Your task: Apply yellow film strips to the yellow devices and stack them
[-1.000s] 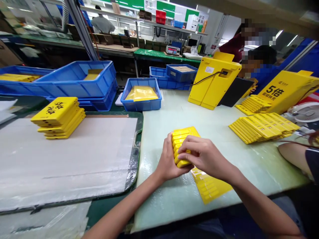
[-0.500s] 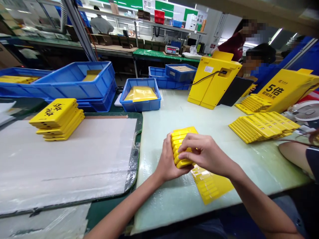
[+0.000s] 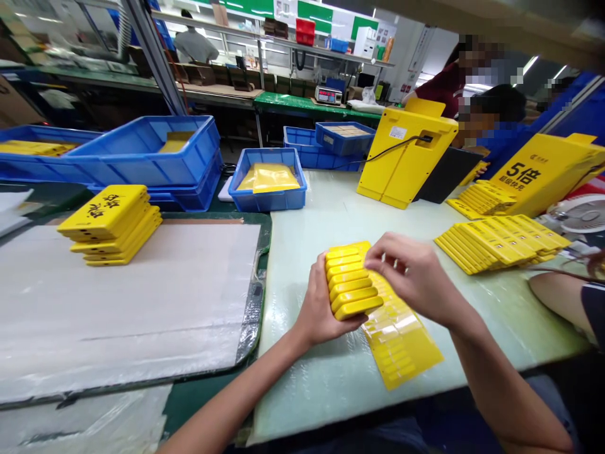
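Observation:
My left hand (image 3: 317,306) is wrapped round a stack of yellow power-bank-like cases (image 3: 352,291), tilted so their rounded narrow ends face me. Just right of the stack, my right hand (image 3: 409,274) hovers with thumb and forefinger pinched together. Whatever may be between those fingertips is too small to make out. Beneath both hands, a yellow sheet (image 3: 401,350) with rows of small clear strips lies flat on the pale table mat (image 3: 302,391); the stack and my right hand hide its upper part.
On the left board stands a stack of yellow cases (image 3: 111,224). Blue bins (image 3: 267,200) line the back, some holding yellow items. Rows of yellow cases (image 3: 501,243), a tall yellow box (image 3: 406,157) and a fan (image 3: 583,214) are at the right. Another person's arm (image 3: 560,299) rests at the right edge.
My right hand has moved up and right, off the front of the stack, uncovering the case ends and more of the yellow sheet. My left hand keeps its hold in nearly the same place.

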A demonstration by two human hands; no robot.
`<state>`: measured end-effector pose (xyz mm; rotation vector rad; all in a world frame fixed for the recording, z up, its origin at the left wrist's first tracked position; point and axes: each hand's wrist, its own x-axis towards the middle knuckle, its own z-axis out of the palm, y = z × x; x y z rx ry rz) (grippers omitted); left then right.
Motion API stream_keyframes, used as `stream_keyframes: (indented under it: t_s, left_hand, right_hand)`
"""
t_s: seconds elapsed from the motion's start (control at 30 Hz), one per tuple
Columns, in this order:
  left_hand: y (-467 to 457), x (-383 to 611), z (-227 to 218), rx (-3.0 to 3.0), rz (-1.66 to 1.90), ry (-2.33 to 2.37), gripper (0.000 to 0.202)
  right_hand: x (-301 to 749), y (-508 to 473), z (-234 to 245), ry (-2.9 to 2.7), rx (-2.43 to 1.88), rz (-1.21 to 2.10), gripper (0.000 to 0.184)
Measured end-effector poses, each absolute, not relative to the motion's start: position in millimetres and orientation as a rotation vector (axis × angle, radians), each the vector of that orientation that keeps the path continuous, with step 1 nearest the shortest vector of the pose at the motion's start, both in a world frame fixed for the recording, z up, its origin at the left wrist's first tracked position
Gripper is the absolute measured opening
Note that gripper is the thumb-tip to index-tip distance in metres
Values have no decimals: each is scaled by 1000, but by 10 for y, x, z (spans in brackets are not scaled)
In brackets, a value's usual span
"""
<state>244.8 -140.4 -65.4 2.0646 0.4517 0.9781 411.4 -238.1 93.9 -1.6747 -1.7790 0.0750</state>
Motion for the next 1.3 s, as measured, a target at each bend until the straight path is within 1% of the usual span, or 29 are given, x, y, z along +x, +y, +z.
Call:
stream_keyframes:
  t_s: [0.1,0.17,0.23,0.3,0.37,0.43,0.5,0.57,0.63,0.7,0.77,0.9,0.97,1.0,1.07,1.17,1.23,1.3]
  left_hand:
    - [-1407,2443,-656,2056,943,490,142]
    - [-1405,2444,-650,2046,928,504,144]
    - [-1398,2449,-639,2043,936,498,144]
    - [-1387,2453,-629,2048,955,482,143]
    - [-1377,2453,-623,2056,966,468,144]
    - [-1373,2448,-623,2053,965,461,146]
    - [-1375,2440,-627,2028,953,466,148]
    - [-1378,2432,-632,1993,930,476,148]
    - [-1379,2425,-635,1970,904,488,146]
    - [-1378,2423,-633,1964,885,496,144]
    - [-1377,2426,-627,1960,874,495,144]
    - [-1380,2441,-606,1961,907,487,143]
    - [-1380,2445,-601,1967,936,472,142]
    - [-1380,2446,-602,1970,944,464,142]
    - [-1377,2444,-611,1972,941,463,143]
    - [-1370,2436,-631,1979,912,488,143]
    - [-1366,2430,-638,2015,886,501,133]
    - [-1364,2427,-637,2056,868,504,122]
  right_hand:
    - [3916,-2395,855,-1873,-1581,341,10]
    - [3837,-2405,786,-1916,-1617,332,11]
    - [3860,-2412,751,-1996,-1719,215,14]
    - [3973,-2417,763,-2027,-1871,28,17]
    - [4114,-2416,813,-1904,-1982,-159,17]
    - [4197,-2405,871,-1737,-1940,-233,17]
    - [4174,-2377,900,-1691,-1796,-148,17]
    - [4056,-2333,882,-1749,-1660,19,16]
    - [3902,-2282,825,-1823,-1600,154,14]
    - [3778,-2238,762,-1885,-1615,208,12]
    - [3731,-2215,726,-1963,-1704,164,11]
    - [3925,-2252,791,-2130,-2055,-100,13]
    - [4089,-2296,872,-2062,-2194,-195,14]
    - [4152,-2317,911,-1987,-2192,-215,15]
    - [4199,-2340,961,-1860,-2021,-145,15]
    - [4060,-2304,927,-1830,-1653,128,13]
    - [3908,-2242,855,-1871,-1541,253,16]
    - [3792,-2182,797,-1915,-1565,295,18]
